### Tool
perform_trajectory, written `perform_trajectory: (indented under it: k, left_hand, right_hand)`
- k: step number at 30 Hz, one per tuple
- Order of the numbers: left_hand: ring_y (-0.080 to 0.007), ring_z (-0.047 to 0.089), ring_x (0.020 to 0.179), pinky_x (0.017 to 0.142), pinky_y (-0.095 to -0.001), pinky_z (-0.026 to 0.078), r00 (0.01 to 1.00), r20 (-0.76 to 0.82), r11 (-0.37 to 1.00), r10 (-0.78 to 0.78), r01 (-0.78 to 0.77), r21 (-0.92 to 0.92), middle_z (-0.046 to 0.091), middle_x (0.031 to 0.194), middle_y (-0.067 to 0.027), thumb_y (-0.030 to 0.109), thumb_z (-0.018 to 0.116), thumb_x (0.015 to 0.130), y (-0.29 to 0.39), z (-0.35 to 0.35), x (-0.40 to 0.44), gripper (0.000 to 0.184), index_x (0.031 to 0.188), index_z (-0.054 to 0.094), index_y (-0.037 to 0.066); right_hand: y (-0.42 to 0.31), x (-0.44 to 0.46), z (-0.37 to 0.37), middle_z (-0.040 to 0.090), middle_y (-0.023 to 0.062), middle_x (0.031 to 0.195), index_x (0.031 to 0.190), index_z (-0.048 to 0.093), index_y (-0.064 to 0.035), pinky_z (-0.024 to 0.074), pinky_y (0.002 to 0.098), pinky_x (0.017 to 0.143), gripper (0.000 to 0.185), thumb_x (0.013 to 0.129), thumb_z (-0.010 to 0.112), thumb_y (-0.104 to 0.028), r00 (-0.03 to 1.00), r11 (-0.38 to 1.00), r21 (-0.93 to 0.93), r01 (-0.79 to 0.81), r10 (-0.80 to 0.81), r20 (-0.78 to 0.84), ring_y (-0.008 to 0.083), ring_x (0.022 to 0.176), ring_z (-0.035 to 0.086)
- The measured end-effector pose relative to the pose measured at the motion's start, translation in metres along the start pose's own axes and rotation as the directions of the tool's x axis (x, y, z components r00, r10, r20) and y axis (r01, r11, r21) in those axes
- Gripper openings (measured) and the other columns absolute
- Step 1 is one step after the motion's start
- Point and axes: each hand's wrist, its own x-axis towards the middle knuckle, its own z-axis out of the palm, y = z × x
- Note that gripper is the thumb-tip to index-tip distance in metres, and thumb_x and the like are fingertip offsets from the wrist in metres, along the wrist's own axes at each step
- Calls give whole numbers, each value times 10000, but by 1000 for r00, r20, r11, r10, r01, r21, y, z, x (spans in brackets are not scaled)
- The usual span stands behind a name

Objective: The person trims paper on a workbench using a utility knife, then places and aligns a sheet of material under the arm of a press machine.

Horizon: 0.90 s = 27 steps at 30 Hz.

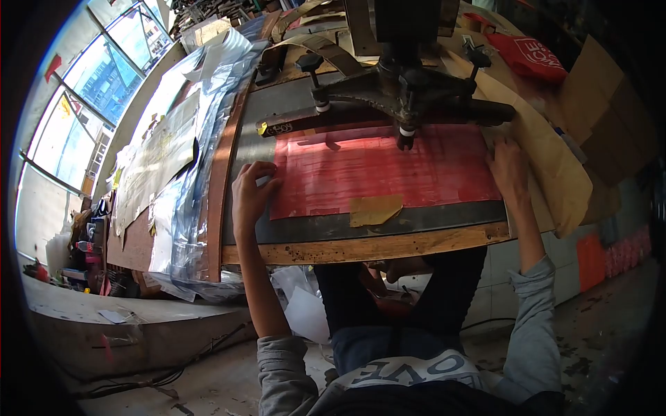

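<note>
A red sheet [388, 170] with a glossy surface lies flat on the dark work surface [444, 213]. At its left edge is my left hand [257, 188], fingers curled with thumb and fingertips at the sheet's border. My right hand [510, 166] rests at the right edge, its fingers partly hidden against the sheet and the brown paper beside it. A piece of tan tape [375, 210] sits on the sheet's near edge. Above the far part of the sheet stands a black metal clamp frame [402, 90] with adjusting knobs and a long bar.
Clear plastic sheets [222, 83] and papers are piled on the left. A wooden strip [368, 247] runs along the near table edge. Brown paper [555, 163], cardboard [600, 104] and a red bag [528, 57] lie at the right. Cables [173, 371] trail on the floor at lower left.
</note>
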Motion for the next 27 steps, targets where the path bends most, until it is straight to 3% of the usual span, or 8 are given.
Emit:
perform_trajectory:
  k: [2, 5, 8, 11, 14, 17, 20, 27]
  left_hand:
    - [-237, 642, 912, 767, -336, 503, 1000, 4, 998, 16, -16, 64, 647, 959, -111, 70, 722, 689, 8, -1, -2, 291, 974, 668, 38]
    - [-240, 644, 891, 742, -329, 510, 999, 2, 993, -51, 50, -111, 618, 989, -121, 65, 688, 740, 15, 1, -6, 274, 1013, 680, 47]
    - [-239, 642, 882, 726, -324, 514, 999, -17, 988, -34, 31, -152, 600, 1000, -130, 54, 662, 772, 14, 6, -9, 259, 1030, 684, 55]
    - [-241, 648, 859, 727, -330, 513, 998, -29, 998, 48, -49, -41, 602, 995, -135, 50, 651, 780, 8, 8, -10, 246, 1023, 686, 58]
    - [-239, 650, 842, 722, -332, 511, 991, -68, 994, 112, -112, 2, 605, 991, -132, 49, 641, 789, 5, 11, -12, 239, 1024, 686, 58]
    - [-241, 645, 854, 718, -324, 521, 996, -47, 997, 77, -78, -25, 585, 1016, -130, 41, 624, 809, 11, 10, -14, 211, 1014, 674, 45]
    - [-245, 648, 847, 719, -321, 530, 995, -45, 994, 93, -95, -54, 562, 1036, -129, 29, 617, 816, 12, 11, -14, 199, 1013, 651, 31]
    - [-253, 650, 802, 677, -343, 526, 992, -52, 994, 113, -113, 5, 569, 1014, -127, 27, 638, 796, 15, 7, -14, 187, 982, 630, 26]
  right_hand:
    - [-3, -2, 0, 612, 215, 915, 965, 590, 19, 506, 426, 720, 255, 769, 667, -126, 1000, 999, -34, -11, 11, 0, 366, 850, 619]
    - [-3, -2, 2, 607, 215, 936, 976, 586, 10, 509, 425, 722, 260, 776, 666, -134, 1000, 998, -49, -31, 31, 2, 365, 862, 618]
    - [-5, -6, 0, 601, 210, 934, 981, 579, 10, 502, 428, 720, 245, 784, 654, -115, 999, 999, -34, -30, 29, -28, 368, 850, 614]
    - [-5, -15, -3, 583, 234, 876, 876, 567, 39, 499, 421, 690, 162, 811, 622, -98, 995, 997, 54, 48, -43, -88, 366, 841, 605]
    - [-11, -37, -16, 559, 221, 958, 955, 569, 41, 479, 419, 767, 198, 844, 605, -120, 997, 990, 139, 22, -11, -80, 348, 946, 563]
    - [-13, -70, -19, 528, 191, 1064, 1051, 561, 29, 441, 425, 858, 253, 856, 597, -129, 998, 977, 214, -10, 24, -66, 331, 1046, 510]
    - [-18, -91, -18, 503, 150, 1131, 1101, 554, 5, 405, 436, 918, 293, 848, 608, -134, 983, 966, 258, 23, 24, -179, 316, 1078, 493]
    - [-22, -92, -21, 511, 118, 1153, 1091, 573, -35, 402, 423, 926, 302, 820, 642, -149, 975, 958, 282, -53, 111, -194, 303, 1095, 494]
